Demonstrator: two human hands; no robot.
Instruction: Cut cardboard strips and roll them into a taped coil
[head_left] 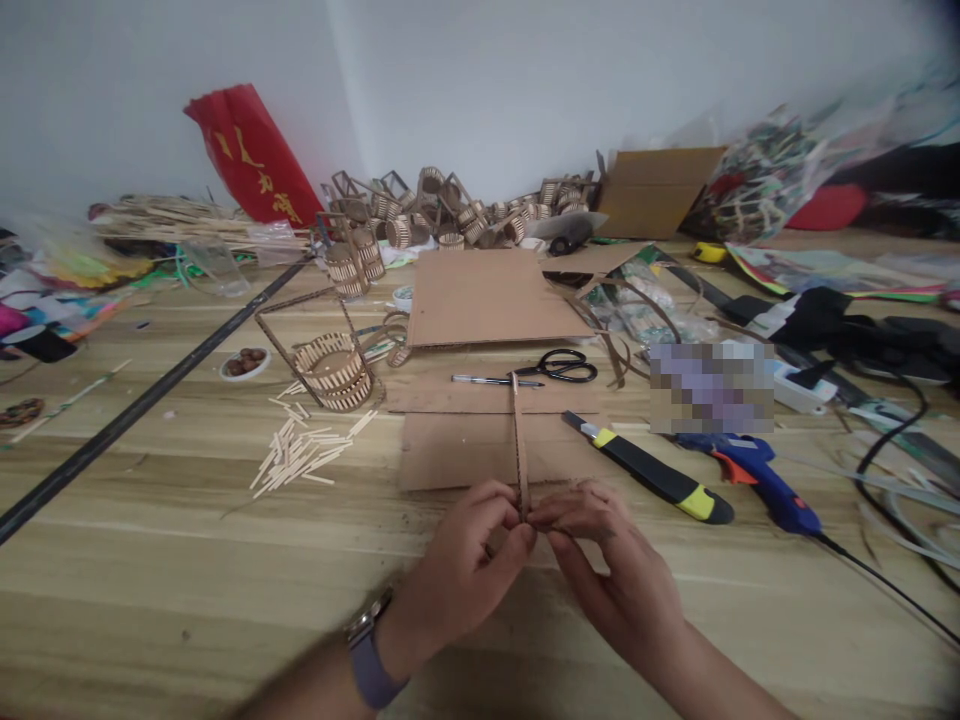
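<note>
Dim, flat, greyish light. Paler vertical streak on wall, upper left of centre. Tabletop shadowed bottom centre. Wide-angle stretch toward edges, upper right corner dark and smeary. Mosaic patch right of centre.

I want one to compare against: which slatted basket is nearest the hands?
The slatted basket beside the loose pale sticks, nearest the left hand. It stands alone in front; the other baskets cluster farther back, toward the wall.

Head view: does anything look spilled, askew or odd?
Thin wooden sticks lie in a loose, crisscrossed scatter near the slatted bucket, as if spilled. A pixelated patch beyond the glue gun looks odd, hiding what is there.
</note>
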